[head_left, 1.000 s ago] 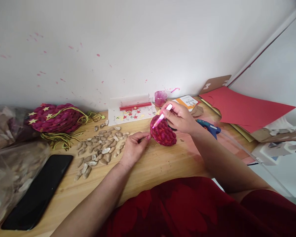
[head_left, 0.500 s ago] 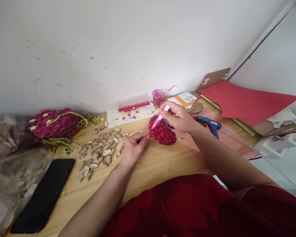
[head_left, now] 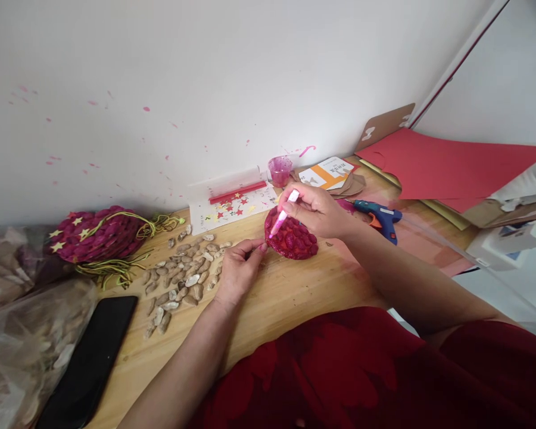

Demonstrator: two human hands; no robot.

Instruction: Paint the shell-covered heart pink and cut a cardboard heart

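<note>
A round piece covered in peanut shells painted deep pink (head_left: 301,241) lies on the wooden table in front of me. At its left edge, the thumb and forefinger of my left hand (head_left: 241,268) are pinched together on the rim. My right hand (head_left: 315,208) is above the piece, closed around a white pen-shaped tool (head_left: 288,208) smeared with pink. The tool slants down to the left, and its pink tip touches the shells at the left rim, close to my left fingertips. Loose unpainted peanut shells (head_left: 190,268) are scattered to the left of my left hand.
A pink-stained cup (head_left: 280,171) and a paper sheet with small stars (head_left: 201,221) stand along the wall. Right lie a blue glue gun (head_left: 386,220) and red card (head_left: 455,170). Left are a star-covered pink shell bundle (head_left: 98,234), a phone (head_left: 93,357) and plastic bags (head_left: 67,310).
The tool's tip has shifted slightly down and left along the shells toward my left fingertips. My left hand keeps its pinch at the rim. The camera view has turned a little.
</note>
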